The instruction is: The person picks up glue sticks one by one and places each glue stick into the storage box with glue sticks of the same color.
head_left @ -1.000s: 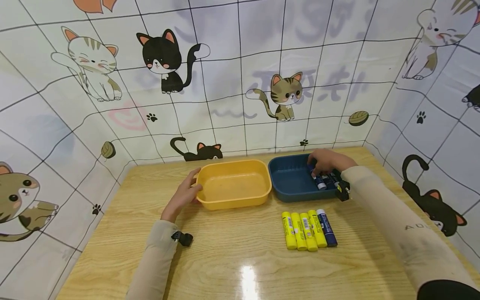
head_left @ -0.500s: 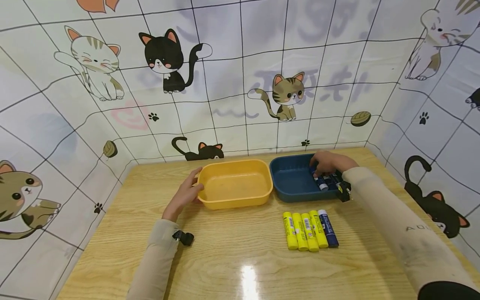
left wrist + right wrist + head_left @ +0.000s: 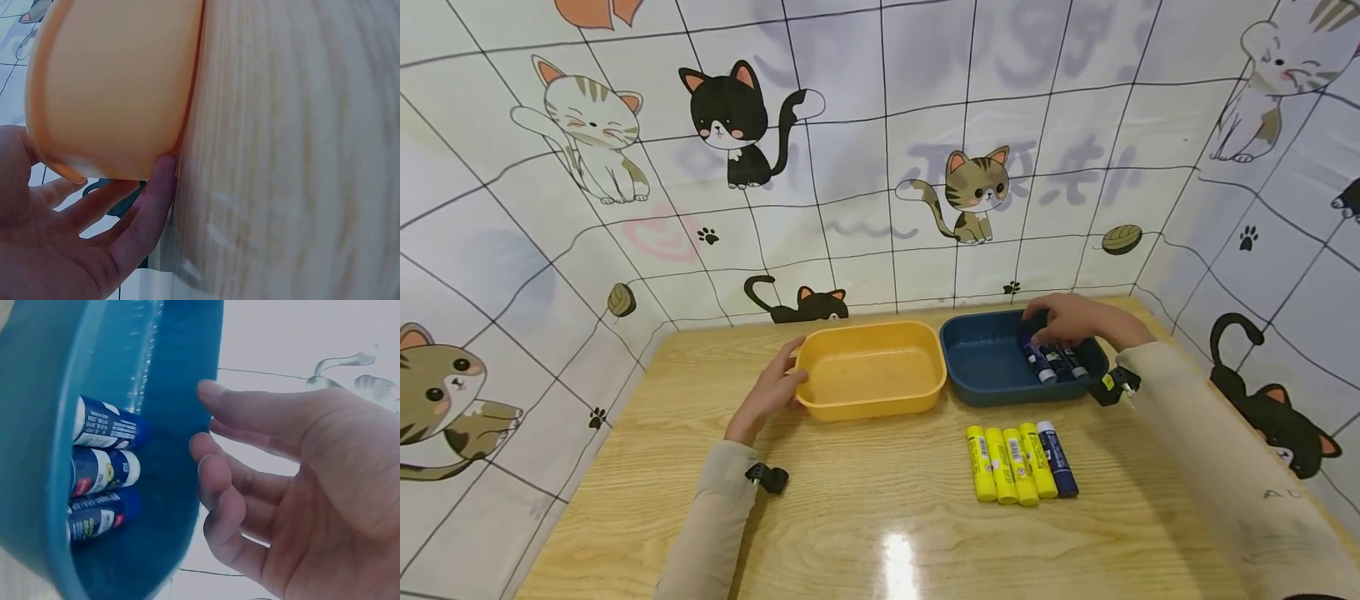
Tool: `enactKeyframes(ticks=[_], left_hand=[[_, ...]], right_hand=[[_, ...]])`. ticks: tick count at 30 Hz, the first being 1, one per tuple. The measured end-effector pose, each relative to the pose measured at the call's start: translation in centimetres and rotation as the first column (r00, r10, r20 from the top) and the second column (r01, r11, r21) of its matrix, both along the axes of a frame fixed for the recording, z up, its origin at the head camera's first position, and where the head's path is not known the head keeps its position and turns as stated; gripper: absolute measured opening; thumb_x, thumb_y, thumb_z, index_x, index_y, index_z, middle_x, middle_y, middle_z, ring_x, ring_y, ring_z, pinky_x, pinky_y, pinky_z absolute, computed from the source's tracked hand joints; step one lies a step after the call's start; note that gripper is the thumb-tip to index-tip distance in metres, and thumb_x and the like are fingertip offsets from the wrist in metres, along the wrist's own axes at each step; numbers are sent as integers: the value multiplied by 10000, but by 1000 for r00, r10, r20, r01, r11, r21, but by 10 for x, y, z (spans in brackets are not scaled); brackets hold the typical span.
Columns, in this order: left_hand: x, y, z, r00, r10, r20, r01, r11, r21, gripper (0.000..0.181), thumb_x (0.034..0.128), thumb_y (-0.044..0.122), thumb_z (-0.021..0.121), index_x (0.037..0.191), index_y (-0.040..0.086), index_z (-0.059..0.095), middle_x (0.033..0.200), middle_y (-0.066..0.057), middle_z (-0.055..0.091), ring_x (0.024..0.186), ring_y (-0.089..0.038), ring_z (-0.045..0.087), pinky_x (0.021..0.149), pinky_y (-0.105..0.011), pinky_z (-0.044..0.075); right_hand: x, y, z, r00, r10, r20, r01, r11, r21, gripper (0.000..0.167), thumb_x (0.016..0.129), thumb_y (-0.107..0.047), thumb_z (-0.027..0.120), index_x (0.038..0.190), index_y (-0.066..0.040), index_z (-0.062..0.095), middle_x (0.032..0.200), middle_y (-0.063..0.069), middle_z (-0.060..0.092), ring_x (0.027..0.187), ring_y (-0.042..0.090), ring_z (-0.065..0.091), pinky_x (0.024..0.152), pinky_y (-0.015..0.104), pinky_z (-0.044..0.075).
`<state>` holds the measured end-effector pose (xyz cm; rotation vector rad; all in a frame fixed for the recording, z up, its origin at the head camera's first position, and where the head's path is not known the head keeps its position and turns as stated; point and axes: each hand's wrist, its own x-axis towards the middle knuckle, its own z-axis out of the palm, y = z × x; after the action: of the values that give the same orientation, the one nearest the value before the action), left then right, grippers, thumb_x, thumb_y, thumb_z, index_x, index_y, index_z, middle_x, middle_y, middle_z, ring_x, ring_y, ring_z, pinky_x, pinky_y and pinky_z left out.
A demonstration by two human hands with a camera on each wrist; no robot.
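Note:
My left hand (image 3: 765, 398) holds the left end of a yellow plastic tray (image 3: 872, 410); the thumb lies over the rim and the fingers touch the outer wall, seen also in the left wrist view on the tray (image 3: 115, 94). Above the right part of a blue tray (image 3: 992, 393) is my right hand (image 3: 1070, 318), its fingers loosely bent around nothing. Three dark blue glue sticks lie side by side in that tray, among them a glue stick (image 3: 106, 472); in the right wrist view the hand (image 3: 281, 481) is apart from them.
In front of the blue tray, several yellow glue sticks (image 3: 1017, 465) lie in a row on the wooden table (image 3: 850, 500), with one navy glue stick (image 3: 1057, 460) at the right end. A cat-print cloth (image 3: 850, 183) rises behind the trays and at both sides.
My right hand has let go of a blue glue stick in the blue tray and shifted slightly right and up, uncovering more of the sticks. My left hand stays at the yellow tray.

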<state>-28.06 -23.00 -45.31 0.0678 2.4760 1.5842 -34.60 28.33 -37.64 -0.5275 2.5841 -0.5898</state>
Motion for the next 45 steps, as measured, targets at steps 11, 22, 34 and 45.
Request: enactKeyframes(ticks=[11,22,34,45], left_hand=[[-6,-5,-14,999,17,-35,-18,999,-28,707,1017,131,504,1656,261,232,1586,-285,414,1076,-368,696,707,-393,649],[-6,-4,-15,999,17,-36,-19,999,-30,714,1015,132,495,1661,255,219,1594,-294,396,1048,-352,702,691,-374,643],[-5,-3,-10,1000,7,-28,-7,1000,-24,725,1021,158,498,1671,240,186,1613,-292,371,1031,-348,700,700,-407,637],[-8,-6,-15,999,-11,-44,11,1000,-15,709,1021,131,493,1660,266,217,1594,-277,406,1074,-379,701,685,-401,648]], right_hand=[[49,4,5,986,24,-166,-40,995,-96,178,1019,-133,615,1174,-49,638,785,100,675,643,235,633,561,332,520],[95,-7,0,989,64,-135,-86,983,-161,174,1010,-197,651,1128,-69,653,803,-3,682,670,173,631,590,301,540],[115,-6,-11,990,46,133,-38,997,-62,389,974,-270,704,1300,-73,627,798,38,647,651,178,568,589,321,513],[117,-9,-28,963,-20,268,21,1000,-1,448,919,-264,771,1310,-110,616,868,41,695,761,206,630,633,357,579]])
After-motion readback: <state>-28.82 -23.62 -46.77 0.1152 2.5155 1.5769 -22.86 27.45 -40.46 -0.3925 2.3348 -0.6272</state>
